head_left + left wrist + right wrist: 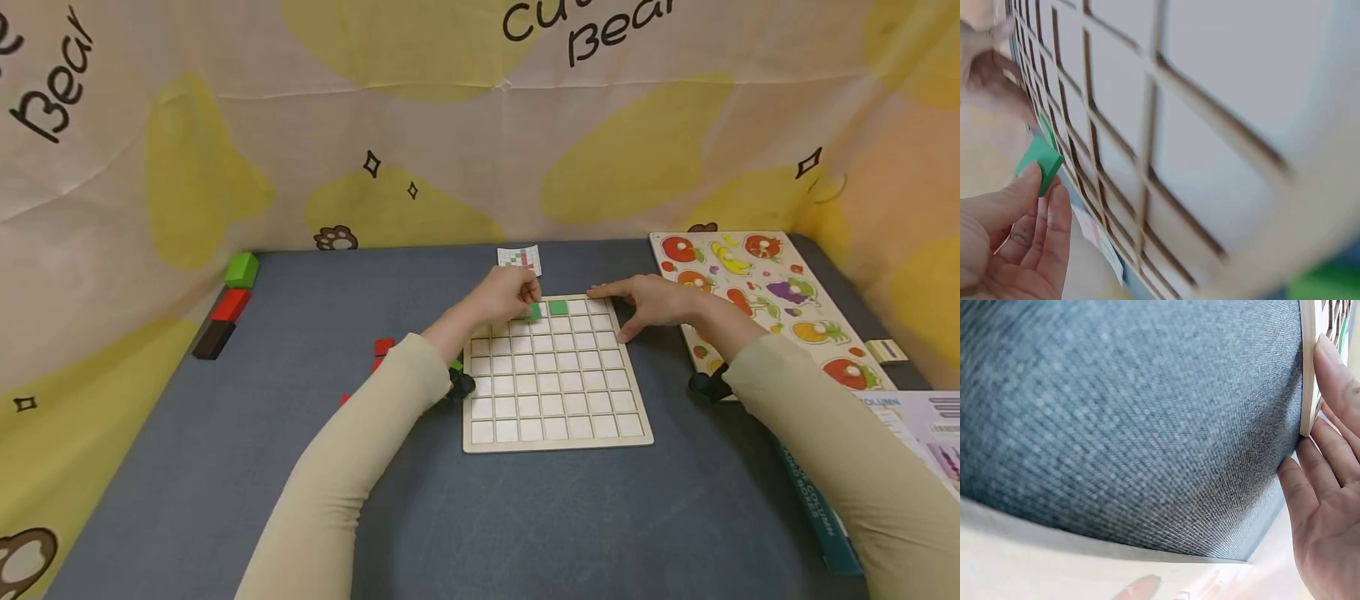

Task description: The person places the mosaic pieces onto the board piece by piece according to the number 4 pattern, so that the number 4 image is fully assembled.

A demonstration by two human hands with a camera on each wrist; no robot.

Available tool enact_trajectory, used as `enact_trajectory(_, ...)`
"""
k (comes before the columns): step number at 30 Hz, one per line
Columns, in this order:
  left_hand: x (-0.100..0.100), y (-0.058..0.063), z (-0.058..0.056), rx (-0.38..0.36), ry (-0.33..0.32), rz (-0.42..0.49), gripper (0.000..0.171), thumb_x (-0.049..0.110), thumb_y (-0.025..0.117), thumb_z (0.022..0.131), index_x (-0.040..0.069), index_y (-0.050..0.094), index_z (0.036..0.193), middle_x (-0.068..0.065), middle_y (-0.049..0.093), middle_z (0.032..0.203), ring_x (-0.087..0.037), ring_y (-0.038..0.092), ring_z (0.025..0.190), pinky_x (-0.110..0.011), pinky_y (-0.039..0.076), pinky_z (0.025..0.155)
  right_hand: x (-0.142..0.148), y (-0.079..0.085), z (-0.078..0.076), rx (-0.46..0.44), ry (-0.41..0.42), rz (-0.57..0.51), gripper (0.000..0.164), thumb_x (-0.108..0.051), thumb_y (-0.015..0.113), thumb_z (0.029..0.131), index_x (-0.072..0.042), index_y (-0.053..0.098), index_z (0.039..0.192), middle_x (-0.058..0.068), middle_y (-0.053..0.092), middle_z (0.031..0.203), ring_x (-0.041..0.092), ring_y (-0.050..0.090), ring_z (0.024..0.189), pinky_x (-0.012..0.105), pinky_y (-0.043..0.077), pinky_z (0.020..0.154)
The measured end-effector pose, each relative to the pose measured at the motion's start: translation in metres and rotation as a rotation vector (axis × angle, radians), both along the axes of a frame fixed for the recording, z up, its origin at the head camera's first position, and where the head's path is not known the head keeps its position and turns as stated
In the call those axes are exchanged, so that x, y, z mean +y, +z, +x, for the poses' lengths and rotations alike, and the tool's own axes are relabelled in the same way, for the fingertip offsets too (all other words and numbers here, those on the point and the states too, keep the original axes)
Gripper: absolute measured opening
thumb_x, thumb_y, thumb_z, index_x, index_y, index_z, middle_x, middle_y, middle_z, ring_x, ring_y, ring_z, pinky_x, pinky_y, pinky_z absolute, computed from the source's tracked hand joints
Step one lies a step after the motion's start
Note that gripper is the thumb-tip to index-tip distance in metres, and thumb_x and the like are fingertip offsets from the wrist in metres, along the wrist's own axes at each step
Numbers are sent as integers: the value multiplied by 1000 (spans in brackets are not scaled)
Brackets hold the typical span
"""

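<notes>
- Head: I see the left hand (510, 295) with a green tile (534, 312) at the far row of the gridded board (558, 447), right hand (658, 302) at its corner.
- Left wrist: fingers (1059, 219) pinch the tile.
- Right wrist: extended fingers touch the board.

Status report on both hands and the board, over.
Left hand pinching green tile. Right hand touching board near far right corner. Second tile sitting in grid. No obstruction seen.
</notes>
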State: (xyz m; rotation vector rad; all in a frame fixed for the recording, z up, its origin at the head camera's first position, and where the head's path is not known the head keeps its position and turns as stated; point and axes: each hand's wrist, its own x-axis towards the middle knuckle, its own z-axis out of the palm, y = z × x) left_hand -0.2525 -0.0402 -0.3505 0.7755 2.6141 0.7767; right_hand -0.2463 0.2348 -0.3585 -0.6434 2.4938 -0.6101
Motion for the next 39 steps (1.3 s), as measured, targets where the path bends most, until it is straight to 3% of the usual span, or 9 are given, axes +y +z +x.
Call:
enact_trajectory(6,17,-5,6,-6,-4,3,11,3,69,89,4,68,100,-12,70,100,-22,64,93,-32,52,88,0,-2,-1,4,-1,-1,82,-21,83,79,-13,43,150,18,36,158,46,32,146,63,30,115)
enact_trajectory(12,16,-4,7,34,-7,-35,9,7,74,87,6,70,95,-10,72,97,-21,65,89,-32,52,87,0,0,-1,2,6,-3,82,-22,83,79,-13,43,150,18,36,159,46,31,146,62,30,115)
enact_trajectory(23,13,-6,8,98,-13,-94,12,11,75,86,10,79,98,-5,77,101,-21,71,99,-35,54,94,0,-2,0,2,15,-26,81,-21,82,80,-12,43,150,18,36,159,45,30,147,62,30,115)
enact_trajectory(27,10,-7,11,107,-2,-106,15,13,75,86,12,80,101,-4,78,104,-21,71,103,-35,56,93,-1,-3,0,3,19,-26,80,-23,82,80,-13,43,150,18,36,159,45,30,147,63,28,116)
enact_trajectory(31,7,-8,13,65,0,-85,23,11,76,85,12,78,108,-4,77,110,-21,70,106,-34,55,93,0,-3,0,8,18,-17,80,-24,82,80,-14,43,150,17,36,159,46,30,147,64,28,115)
enact_trajectory(36,-3,-9,10,47,-61,-75,37,14,76,86,13,71,123,-7,73,119,-22,68,105,-35,55,90,1,-3,0,6,10,-9,81,-24,82,80,-14,43,150,18,36,159,46,30,146,64,28,115)
enact_trajectory(39,-20,-8,4,44,-77,-47,39,16,74,88,12,68,127,-9,71,118,-23,66,103,-34,54,86,2,-3,0,5,2,-5,81,-23,82,79,-15,44,150,18,36,159,46,31,146,64,29,115)
